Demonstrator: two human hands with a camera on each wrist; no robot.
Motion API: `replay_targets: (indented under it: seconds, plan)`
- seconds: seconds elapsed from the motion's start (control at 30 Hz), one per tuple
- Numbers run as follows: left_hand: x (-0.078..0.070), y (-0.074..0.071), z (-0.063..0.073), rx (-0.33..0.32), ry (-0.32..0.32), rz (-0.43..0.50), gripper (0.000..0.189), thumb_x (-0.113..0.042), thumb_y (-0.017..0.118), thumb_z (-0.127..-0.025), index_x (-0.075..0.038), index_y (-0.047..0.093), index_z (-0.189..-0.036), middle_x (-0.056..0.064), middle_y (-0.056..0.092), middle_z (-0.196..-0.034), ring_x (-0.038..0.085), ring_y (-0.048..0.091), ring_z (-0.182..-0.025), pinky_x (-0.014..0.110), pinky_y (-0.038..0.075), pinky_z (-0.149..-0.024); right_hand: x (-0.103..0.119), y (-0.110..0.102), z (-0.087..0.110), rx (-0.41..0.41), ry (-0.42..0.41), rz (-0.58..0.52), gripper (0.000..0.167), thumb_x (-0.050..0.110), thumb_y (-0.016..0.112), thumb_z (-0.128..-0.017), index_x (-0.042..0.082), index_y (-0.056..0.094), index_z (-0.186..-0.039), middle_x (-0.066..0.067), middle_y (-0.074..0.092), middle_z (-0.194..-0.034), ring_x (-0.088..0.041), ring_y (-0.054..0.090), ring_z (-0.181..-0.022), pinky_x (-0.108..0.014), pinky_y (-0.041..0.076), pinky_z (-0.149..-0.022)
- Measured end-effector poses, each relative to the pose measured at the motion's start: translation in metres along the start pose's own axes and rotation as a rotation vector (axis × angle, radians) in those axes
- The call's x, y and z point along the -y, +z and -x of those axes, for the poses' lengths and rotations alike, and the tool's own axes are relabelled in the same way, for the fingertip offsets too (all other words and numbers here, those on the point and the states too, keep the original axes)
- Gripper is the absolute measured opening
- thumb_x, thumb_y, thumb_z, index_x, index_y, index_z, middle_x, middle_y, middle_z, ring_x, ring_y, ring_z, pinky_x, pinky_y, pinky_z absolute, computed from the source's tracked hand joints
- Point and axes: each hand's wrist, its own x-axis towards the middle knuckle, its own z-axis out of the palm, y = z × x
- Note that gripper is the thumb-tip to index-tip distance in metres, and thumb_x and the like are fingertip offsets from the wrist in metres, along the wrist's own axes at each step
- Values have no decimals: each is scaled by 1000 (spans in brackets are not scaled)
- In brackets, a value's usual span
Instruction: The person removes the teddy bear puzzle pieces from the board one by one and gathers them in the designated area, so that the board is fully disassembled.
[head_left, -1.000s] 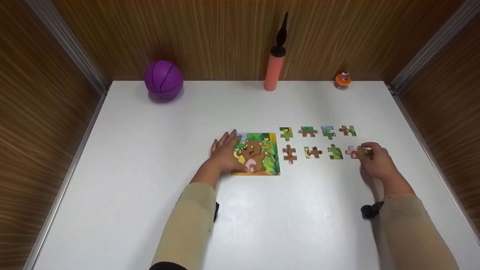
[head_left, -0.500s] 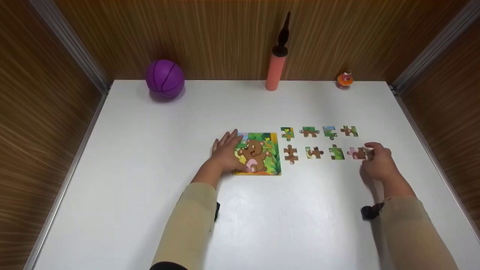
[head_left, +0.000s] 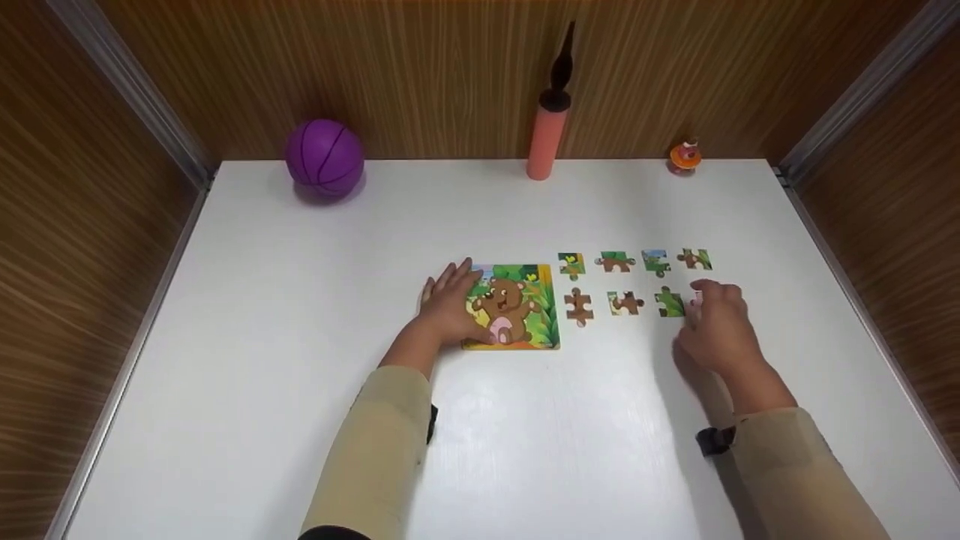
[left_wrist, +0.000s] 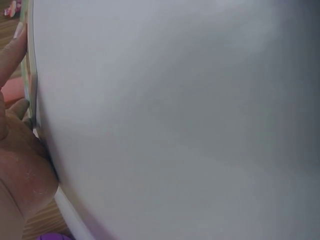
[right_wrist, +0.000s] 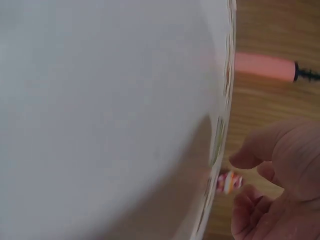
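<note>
A square bear picture puzzle lies flat on the white table. My left hand rests over its left edge, fingers spread and thumb lying on the picture. To the right are two rows of loose jigsaw pieces, among them a green piece and a bear-face piece. My right hand hovers at the right end of the front row and mostly hides a pink and brown piece. In the right wrist view, a gap shows between the thumb and fingers of my right hand.
At the back stand a purple ball, a pink hand pump with a black nozzle, and a small orange toy figure. Wood-grain panels enclose the table at the back and sides.
My right hand has moved left, from the right side of the pink and brown piece to over it, towards the green piece. My left hand stays on the puzzle.
</note>
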Motion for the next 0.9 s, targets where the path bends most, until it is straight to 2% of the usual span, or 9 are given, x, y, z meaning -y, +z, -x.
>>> replay_targets:
  seconds: [0.27,0.5,0.7,0.9]
  plan:
    - [-2,1,0,3,7,8,123,-38,100,-71,-19,28,-169,-2,7,-179,23,-3,-164,45,-8,-129,35,20,12,-13,-171,55,65,-2,64,-87,-10,41,-147,-41,42,-139,-57,46,-125,-69,44,-104]
    - [-2,-1,2,-3,7,24,121,-33,100,-71,-17,30,-169,-2,8,-179,22,-2,-164,45,-9,-129,62,40,23,-8,-296,71,61,-1,73,-85,-6,50,-141,-31,50,-127,-49,55,-114,-64,49,-100]
    - [-2,-2,2,-4,10,2,121,-36,99,-71,-18,29,-169,-3,8,-179,22,-1,-164,45,-8,-129,80,55,29,4,-376,103,63,5,76,-86,-8,51,-142,-30,53,-126,-47,57,-114,-63,48,-101]
    - [-2,-3,1,-1,10,-5,122,-37,99,-72,-18,29,-169,-2,7,-179,22,-1,-164,45,-8,-129,100,65,31,31,-405,72,66,10,81,-89,-3,51,-146,-26,55,-128,-42,58,-113,-59,50,-99]
